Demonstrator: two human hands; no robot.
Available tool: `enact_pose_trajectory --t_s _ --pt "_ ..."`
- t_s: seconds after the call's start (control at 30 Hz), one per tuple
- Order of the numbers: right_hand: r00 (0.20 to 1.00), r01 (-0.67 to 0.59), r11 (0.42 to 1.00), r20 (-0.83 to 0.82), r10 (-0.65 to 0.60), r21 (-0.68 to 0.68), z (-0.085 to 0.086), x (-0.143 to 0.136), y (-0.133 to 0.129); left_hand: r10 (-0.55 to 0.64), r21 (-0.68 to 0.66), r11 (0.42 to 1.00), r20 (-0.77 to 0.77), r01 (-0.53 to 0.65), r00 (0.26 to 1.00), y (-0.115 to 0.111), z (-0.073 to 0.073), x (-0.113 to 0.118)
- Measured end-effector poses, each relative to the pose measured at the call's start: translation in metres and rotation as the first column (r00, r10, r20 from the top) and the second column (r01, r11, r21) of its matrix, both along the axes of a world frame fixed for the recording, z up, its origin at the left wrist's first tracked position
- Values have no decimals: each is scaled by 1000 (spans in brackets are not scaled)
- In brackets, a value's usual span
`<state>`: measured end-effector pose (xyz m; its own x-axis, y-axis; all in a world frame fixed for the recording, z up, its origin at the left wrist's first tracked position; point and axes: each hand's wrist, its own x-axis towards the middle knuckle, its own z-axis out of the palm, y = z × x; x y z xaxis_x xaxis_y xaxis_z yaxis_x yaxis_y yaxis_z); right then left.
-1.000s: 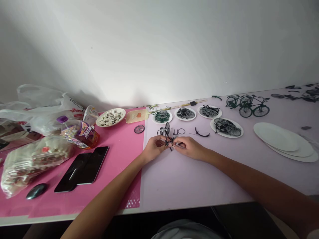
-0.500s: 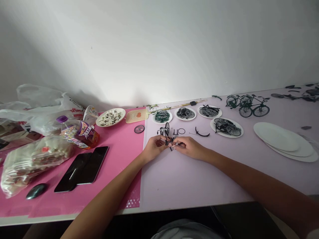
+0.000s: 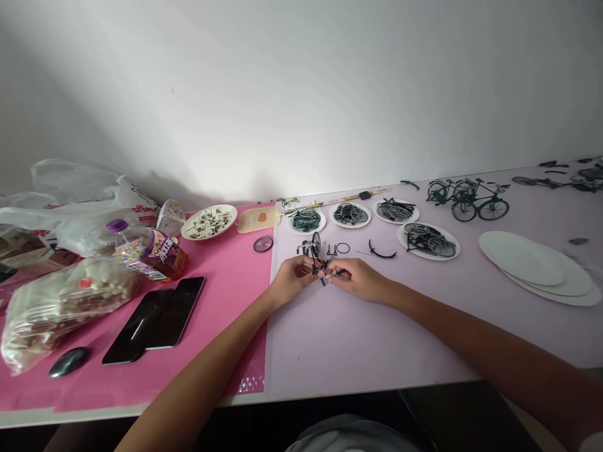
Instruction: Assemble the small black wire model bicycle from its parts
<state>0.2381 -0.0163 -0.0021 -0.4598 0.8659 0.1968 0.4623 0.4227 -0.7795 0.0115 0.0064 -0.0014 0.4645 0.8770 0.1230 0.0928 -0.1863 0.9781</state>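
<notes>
A person's left hand (image 3: 292, 280) is holding a small black plastic toy bicycle (image 3: 315, 252) that looks only partly built. Its fingers are closing in a narrow pinch around the dark frame. The right hand (image 3: 360, 279) is also making a narrow pinch, gripping a thin dark stick-like piece (image 3: 338, 274) (too small to tell what it is). The fingertips of both hands are nearly meeting, and they are hiding the spot where the parts come together.

The toy bicycle is sitting in the hands, in the middle of the scene, above the pale purple tabletop (image 3: 353, 339). Just to the far side, a small black forked piece (image 3: 331, 248) is lying loose. To the right, a curved black strip (image 3: 386, 255) is lying near a white plate full of dark parts (image 3: 402, 236). To the left, a black spoked wheel (image 3: 263, 244) is resting on the pink cover (image 3: 226, 320).

The step in hand seems to be fitting a little part onto the frame. The next move seems to be calling for a steady left hand and a gentle, well-aimed push from the right.
</notes>
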Motion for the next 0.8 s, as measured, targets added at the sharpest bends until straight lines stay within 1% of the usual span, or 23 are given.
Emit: enact_pose_trajectory --t_s 0.33,0.6,0.8 --pt "1000 -9 1000 -10 9 7 0 0 0 9 12 1000 -30 -8 999 -1 2 0" --pt "1000 -14 1000 -3 14 -8 1 0 0 -6 9 1000 -23 6 1000 0 0 -1" --pt "1000 -20 1000 -5 20 3 0 1 0 -2 9 1000 -30 3 1000 -1 2 0"
